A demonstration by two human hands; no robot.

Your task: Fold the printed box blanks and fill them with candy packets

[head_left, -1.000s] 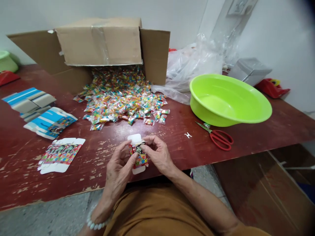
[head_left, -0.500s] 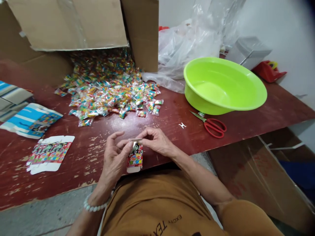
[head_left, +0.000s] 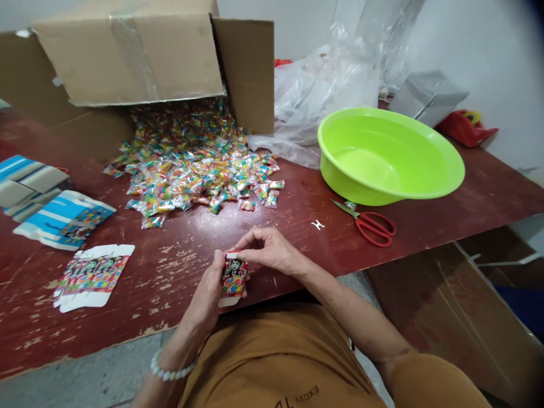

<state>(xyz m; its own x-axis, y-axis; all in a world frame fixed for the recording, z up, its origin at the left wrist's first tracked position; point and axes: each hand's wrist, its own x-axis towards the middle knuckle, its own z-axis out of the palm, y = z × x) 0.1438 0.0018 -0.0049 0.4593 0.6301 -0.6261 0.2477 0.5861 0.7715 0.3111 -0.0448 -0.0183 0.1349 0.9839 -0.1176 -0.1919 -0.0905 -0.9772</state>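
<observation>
A small red printed candy box (head_left: 233,276) is held upright near the table's front edge, its cartoon front facing me and a white flap showing at the bottom. My left hand (head_left: 210,294) is closed around it, thumb along the left side and fingertips showing at the right edge. At the box's upper end, the thumb and fingers of my right hand (head_left: 267,249) pinch the top edge. Flattened printed boxes (head_left: 96,275) lie on the table to the left. Beyond my hands spreads a heap of small clear-wrapped colourful candies (head_left: 191,181).
A cardboard carton (head_left: 136,62) lies on its side behind the candies. On the right stand a green basin (head_left: 391,153) and red-handled scissors (head_left: 372,226). Bundled blue-and-white boxes (head_left: 66,218) lie at left, a plastic bag (head_left: 323,90) at the back.
My left fingers have wrapped around the box, and its front now faces me more fully. The top edge has tilted out of its flat, edge-on position. The whole view has shifted slightly.
</observation>
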